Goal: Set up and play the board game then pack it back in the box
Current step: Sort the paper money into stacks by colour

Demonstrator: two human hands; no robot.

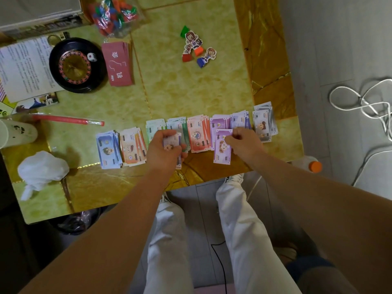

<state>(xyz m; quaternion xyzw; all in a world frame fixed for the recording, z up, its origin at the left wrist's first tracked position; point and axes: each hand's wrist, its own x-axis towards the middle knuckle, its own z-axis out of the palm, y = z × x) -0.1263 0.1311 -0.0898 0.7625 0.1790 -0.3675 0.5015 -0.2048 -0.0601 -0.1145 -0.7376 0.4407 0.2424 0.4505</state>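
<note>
Head view: my left hand (164,145) grips a small wad of notes (172,142), and my right hand (241,141) pinches a purple note (222,149) marked 100, over the row of money piles (198,134) along the bench (191,92) edge. The red cards (117,64) read 机会.

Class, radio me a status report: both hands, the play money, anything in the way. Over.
Left hand grips small stack of paper notes. Right hand pinches purple paper note. Black roulette wheel far off, apart.
</note>
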